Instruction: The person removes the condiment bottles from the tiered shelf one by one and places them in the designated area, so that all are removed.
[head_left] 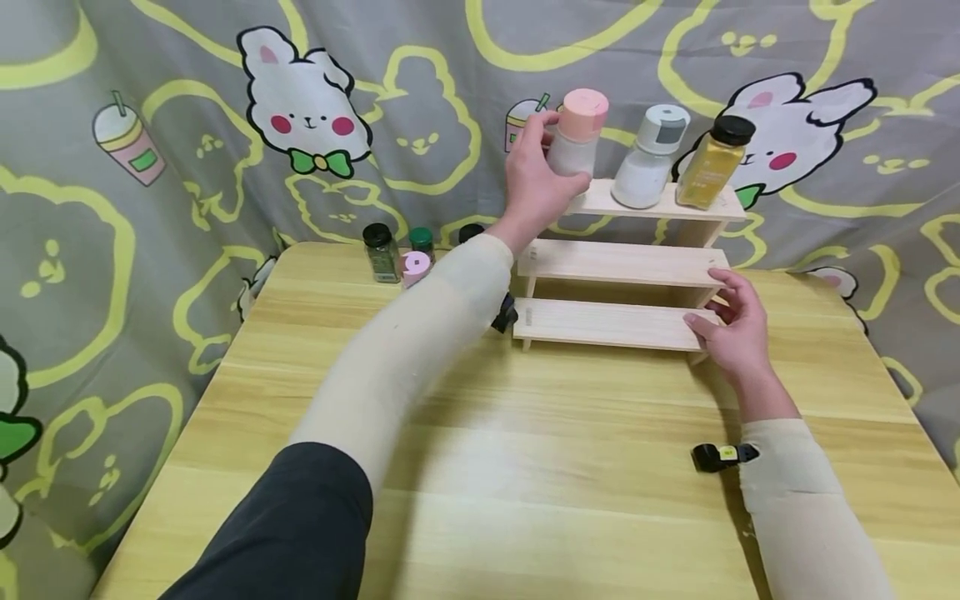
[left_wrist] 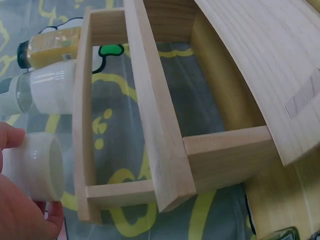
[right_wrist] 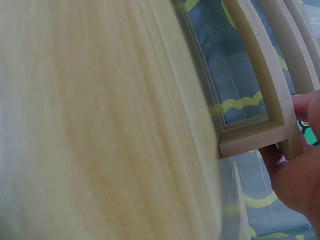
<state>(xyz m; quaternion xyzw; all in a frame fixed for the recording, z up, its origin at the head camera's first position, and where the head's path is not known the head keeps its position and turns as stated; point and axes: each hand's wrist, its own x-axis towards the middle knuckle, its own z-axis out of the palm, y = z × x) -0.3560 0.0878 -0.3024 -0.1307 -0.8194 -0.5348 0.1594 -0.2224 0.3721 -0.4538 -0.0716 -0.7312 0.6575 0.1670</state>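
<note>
Our L fingers [head_left: 534, 132] grip pink-lid jar [head_left: 575, 153] nr rack's [head_left: 615, 262] top-left corner; R fingers [head_left: 741, 290] hold its right edge, prob. steadying it.

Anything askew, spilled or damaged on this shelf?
Nothing stands out: no spill or damage shows. The pale-capped jar and yellow bottle stand upright on the wooden shelf; the left hand holds the pink-capped jar, the right hand the shelf.

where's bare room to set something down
Free: pale wooden middle shelf and bottom shelf, left of the right hand; yellowish wooden table between cream sleeves. Crowded: top shelf, right end: white-lidded clear jar, black-lidded yellow bottle.
</note>
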